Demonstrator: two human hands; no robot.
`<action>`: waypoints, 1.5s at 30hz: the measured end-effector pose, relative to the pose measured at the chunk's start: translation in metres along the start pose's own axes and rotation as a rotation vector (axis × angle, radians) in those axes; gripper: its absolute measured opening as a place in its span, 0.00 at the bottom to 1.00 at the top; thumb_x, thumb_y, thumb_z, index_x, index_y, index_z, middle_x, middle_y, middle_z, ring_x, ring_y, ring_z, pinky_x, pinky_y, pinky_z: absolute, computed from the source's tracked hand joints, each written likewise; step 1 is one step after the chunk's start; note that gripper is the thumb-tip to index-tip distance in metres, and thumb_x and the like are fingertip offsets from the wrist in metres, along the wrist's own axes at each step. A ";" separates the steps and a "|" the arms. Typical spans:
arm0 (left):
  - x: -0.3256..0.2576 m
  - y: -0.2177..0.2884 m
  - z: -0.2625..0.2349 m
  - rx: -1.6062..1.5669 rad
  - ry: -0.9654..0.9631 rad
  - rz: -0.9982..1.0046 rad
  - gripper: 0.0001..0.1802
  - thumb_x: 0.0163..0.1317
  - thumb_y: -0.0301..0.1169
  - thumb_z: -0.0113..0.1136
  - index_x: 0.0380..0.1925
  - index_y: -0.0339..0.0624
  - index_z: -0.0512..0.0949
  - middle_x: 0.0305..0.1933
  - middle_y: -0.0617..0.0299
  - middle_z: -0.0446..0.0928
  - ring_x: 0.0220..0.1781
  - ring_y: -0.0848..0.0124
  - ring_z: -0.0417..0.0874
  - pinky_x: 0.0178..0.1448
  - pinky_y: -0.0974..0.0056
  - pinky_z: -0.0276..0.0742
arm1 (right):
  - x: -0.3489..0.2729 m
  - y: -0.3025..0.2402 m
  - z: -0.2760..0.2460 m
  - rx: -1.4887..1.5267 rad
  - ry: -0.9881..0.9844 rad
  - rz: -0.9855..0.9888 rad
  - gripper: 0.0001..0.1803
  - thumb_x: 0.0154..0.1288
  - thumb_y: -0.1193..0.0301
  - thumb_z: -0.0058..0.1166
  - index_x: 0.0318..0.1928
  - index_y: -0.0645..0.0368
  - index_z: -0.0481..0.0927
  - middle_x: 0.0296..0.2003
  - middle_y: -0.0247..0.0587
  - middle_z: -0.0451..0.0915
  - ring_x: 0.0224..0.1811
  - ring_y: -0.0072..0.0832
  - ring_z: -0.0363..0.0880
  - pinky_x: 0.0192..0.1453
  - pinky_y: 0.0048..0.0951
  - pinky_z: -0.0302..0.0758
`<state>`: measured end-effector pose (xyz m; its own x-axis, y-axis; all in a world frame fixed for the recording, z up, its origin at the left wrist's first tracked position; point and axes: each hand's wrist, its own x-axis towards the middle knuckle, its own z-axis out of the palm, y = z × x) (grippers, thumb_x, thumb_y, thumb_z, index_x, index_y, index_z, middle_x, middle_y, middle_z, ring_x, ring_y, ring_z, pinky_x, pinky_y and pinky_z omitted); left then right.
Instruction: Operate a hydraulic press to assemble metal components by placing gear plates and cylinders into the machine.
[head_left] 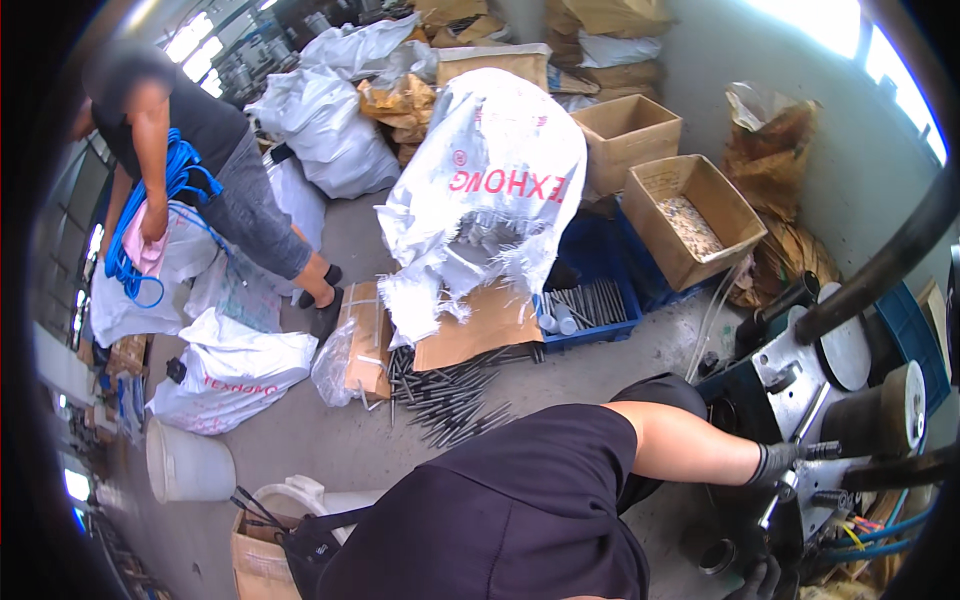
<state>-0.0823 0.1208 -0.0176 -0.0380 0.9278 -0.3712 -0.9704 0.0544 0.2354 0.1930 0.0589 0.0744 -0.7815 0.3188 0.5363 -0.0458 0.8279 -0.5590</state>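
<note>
My left hand, in a dark glove, reaches to a machine with grey metal plates. Its fingers are closed where a shiny metal bar crosses the plates, beside a dark threaded piece. What lies inside the fingers is hidden. Low in the picture, my right hand, also gloved, is partly cut off by the edge. Its visible fingers stretch out, near a dark round metal ring. A thick metal cylinder stands on the machine's far side.
Dark metal rods lie heaped on the floor by a torn white sack. A blue crate holds more rods. Cardboard boxes stand near the wall. At left another person carries blue hose. A white bucket stands nearby.
</note>
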 end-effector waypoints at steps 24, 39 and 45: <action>-0.102 -0.030 -0.001 1.620 -0.104 0.449 0.13 0.50 0.30 0.65 0.36 0.41 0.90 0.42 0.44 0.89 0.46 0.51 0.91 0.51 0.51 0.86 | 0.001 0.123 -0.015 1.215 -0.584 1.480 0.26 0.71 0.51 0.60 0.60 0.54 0.76 0.45 0.37 0.86 0.40 0.30 0.83 0.58 0.49 0.81; -0.146 -0.029 0.036 1.353 -0.365 0.250 0.20 0.75 0.36 0.61 0.61 0.38 0.82 0.59 0.52 0.84 0.60 0.65 0.85 0.65 0.59 0.81 | -0.359 0.044 -0.038 0.750 1.021 1.574 0.25 0.82 0.54 0.45 0.63 0.57 0.81 0.44 0.38 0.87 0.43 0.37 0.85 0.53 0.36 0.83; -0.134 -0.045 0.038 1.245 -0.309 0.021 0.17 0.77 0.33 0.59 0.60 0.39 0.82 0.54 0.59 0.85 0.53 0.71 0.86 0.56 0.66 0.83 | -0.456 -0.100 -0.016 0.964 1.016 1.488 0.07 0.80 0.56 0.46 0.45 0.40 0.75 0.19 0.23 0.72 0.15 0.21 0.65 0.19 0.29 0.60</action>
<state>-0.0245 0.0081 0.0553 0.1682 0.9703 -0.1739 -0.0873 0.1904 0.9778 0.5640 -0.1623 -0.1042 0.0219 0.7511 -0.6598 -0.3447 -0.6138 -0.7102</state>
